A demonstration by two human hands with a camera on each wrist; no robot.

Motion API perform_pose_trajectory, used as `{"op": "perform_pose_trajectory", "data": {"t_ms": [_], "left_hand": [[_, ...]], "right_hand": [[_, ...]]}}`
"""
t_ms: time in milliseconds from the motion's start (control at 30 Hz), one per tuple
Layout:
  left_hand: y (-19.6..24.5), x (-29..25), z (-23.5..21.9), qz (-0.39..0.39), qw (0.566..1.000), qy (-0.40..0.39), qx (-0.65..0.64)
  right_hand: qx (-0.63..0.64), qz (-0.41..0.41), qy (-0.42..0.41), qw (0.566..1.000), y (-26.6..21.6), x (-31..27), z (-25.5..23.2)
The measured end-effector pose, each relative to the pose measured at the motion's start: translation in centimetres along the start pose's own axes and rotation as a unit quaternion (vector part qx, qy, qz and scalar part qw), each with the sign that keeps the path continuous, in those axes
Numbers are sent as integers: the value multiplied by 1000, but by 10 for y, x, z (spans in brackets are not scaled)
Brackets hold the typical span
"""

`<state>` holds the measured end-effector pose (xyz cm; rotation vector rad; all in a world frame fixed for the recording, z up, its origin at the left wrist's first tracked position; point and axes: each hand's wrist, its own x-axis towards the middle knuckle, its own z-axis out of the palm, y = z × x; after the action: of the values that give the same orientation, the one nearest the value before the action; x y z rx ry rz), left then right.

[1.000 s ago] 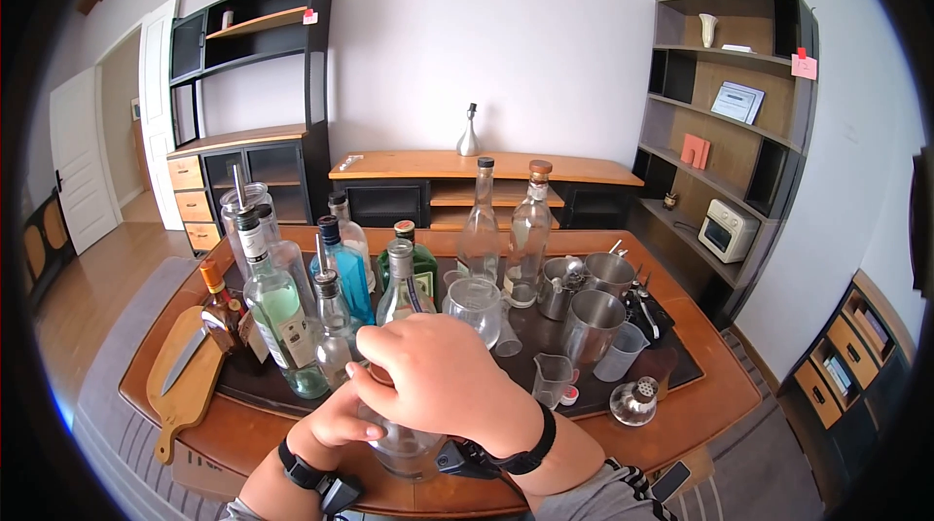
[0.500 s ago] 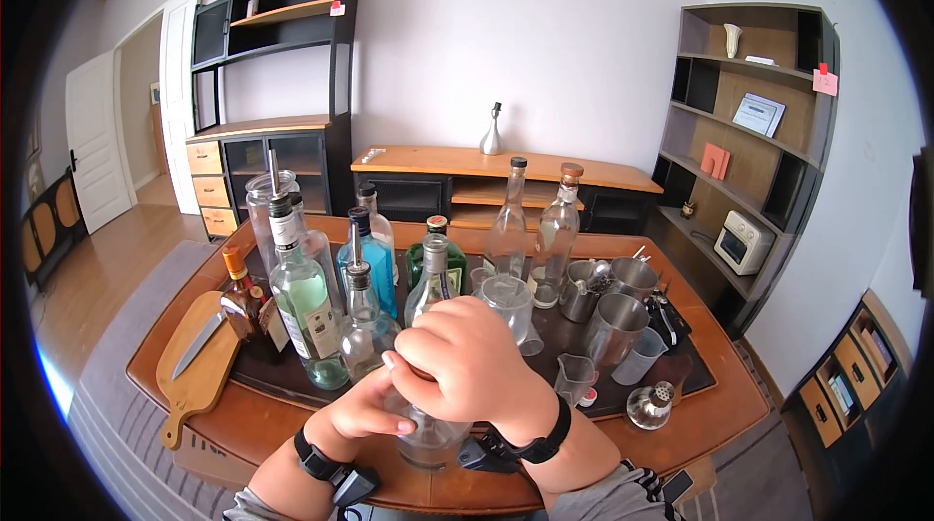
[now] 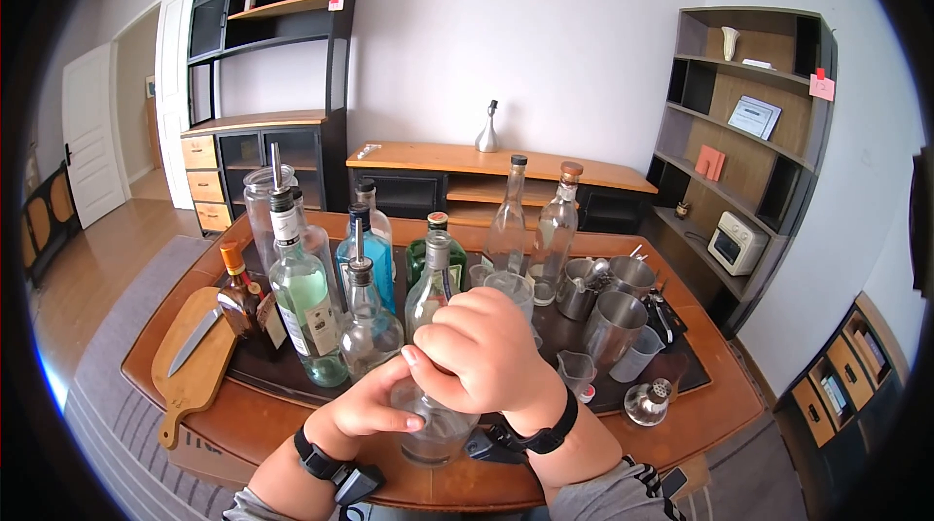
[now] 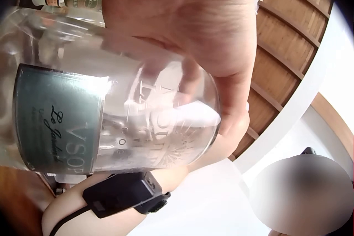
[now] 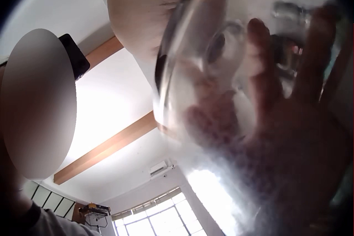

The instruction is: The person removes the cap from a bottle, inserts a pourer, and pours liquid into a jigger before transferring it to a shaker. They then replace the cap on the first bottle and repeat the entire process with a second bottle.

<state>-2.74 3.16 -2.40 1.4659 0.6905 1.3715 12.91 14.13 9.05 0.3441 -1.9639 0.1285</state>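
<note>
A clear glass bottle (image 3: 438,438) stands at the table's near edge, between my two hands. In the left wrist view the same bottle (image 4: 133,103) shows a grey-green label (image 4: 61,120) reading VSOP. My left hand (image 3: 375,409) grips the bottle's shoulder, its thumb lying across the front. Over the bottle's top my right hand (image 3: 486,351) is curled, fingers closed around the neck or stopper, which they hide. Through blurred glass, the right wrist view shows fingers (image 5: 263,64). Just behind my hands are a bottle with a metal pourer (image 3: 365,322) and another clear bottle (image 3: 433,278).
To the left lie a cutting board (image 3: 185,390) and a knife (image 3: 195,341), near several bottles. On the right stand steel shaker tins (image 3: 615,322), a small glass pitcher (image 3: 574,372), a plastic cup (image 3: 637,356) and a glass shaker jar (image 3: 647,404).
My right hand has shifted slightly up and right over the bottle's top, covering more of the glass behind it. The left hand keeps its hold. The head view has swung left.
</note>
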Motion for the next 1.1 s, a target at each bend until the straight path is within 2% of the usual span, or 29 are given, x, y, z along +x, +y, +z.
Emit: {"op": "perform_pose_trajectory", "data": {"t_ms": [67,167,267,467,500,600,633,733,867,933,1000,1100], "left_hand": [[4,1,-2,4,1000,-6,20],[2,3,0,11,1000,4,5],[0,4,0,17,1000,13,-20],[-1,0,0,9,999,14,-29],[1,1,2,12,1000,16,-20],[0,3,0,20,1000,18,-1],[0,4,1,24,1000,17,-6],[0,3,1,22,999,21,-11],[3,5,4,30,1000,6,7],[1,5,3,40,998,6,41],[0,5,2,40,999,2,17],[0,5,0,34,999,6,31]], "right_hand": [[2,2,-4,1000,-1,0,-2],[56,95,-49,993,4,-5,2],[63,128,-26,989,0,-5,5],[-39,-21,5,999,1,1,-8],[-13,-18,12,1000,3,0,-5],[51,73,-40,995,4,-1,-5],[56,89,-34,994,4,-2,-3],[47,97,-15,994,3,-3,2],[-57,-14,-21,998,-2,4,-13],[-17,21,-38,999,0,5,-13],[20,58,-55,997,2,4,-12],[28,102,-16,994,1,1,-4]]}}
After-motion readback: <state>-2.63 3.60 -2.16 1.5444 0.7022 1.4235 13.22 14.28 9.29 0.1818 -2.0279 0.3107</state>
